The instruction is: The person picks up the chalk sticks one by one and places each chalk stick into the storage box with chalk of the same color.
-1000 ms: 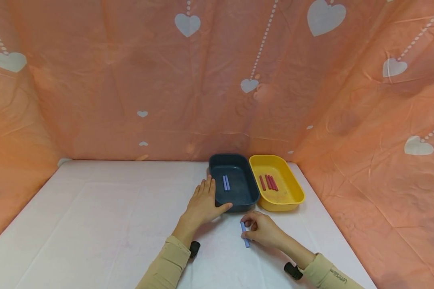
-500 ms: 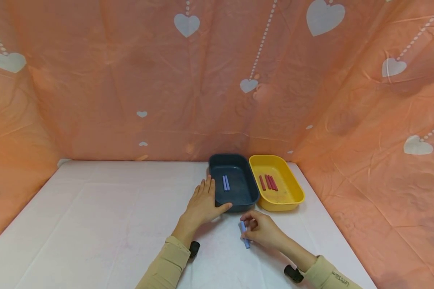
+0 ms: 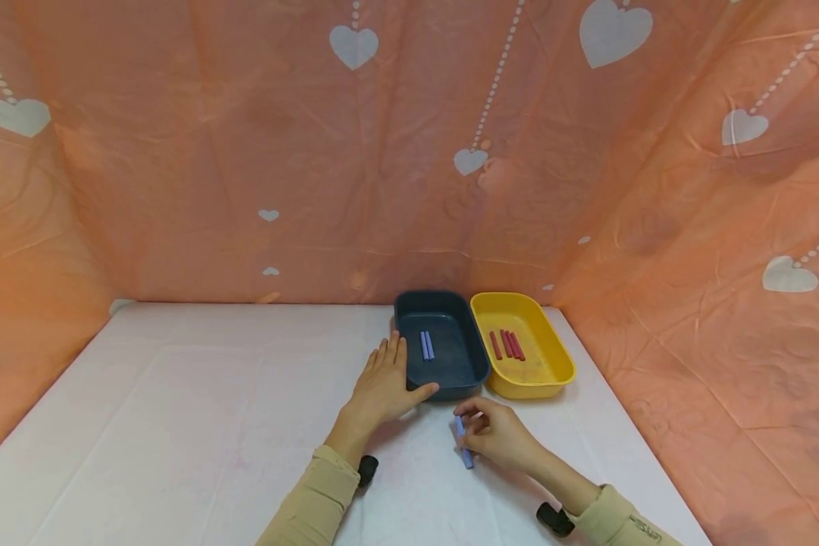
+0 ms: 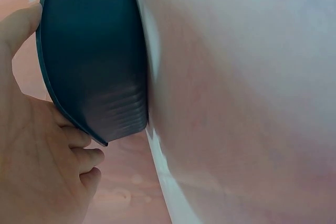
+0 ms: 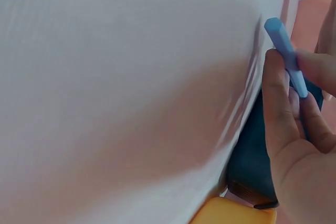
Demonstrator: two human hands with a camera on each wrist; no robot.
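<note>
My right hand (image 3: 501,436) pinches a blue chalk stick (image 5: 283,48) between thumb and fingers, just in front of the trays. The stick points away from me at a slight slant, over the white cloth. My left hand (image 3: 378,387) rests against the dark blue tray (image 3: 460,371), its fingers straight along the left side and its thumb at the near rim. In the left wrist view the thumb touches the tray's rim, and the other fingers lie by its corner. Inside that tray two blue chalk sticks (image 3: 427,346) lie side by side.
Touching the dark tray on its right stands a yellow tray (image 3: 549,360) with several red chalk sticks (image 3: 512,346) in it. A white cloth (image 3: 177,425) covers the table. Orange sheeting (image 3: 300,152) with white hearts rises behind and on both sides.
The blue chalk stick has tilted slightly in my right hand. My left hand and both trays have not moved.
</note>
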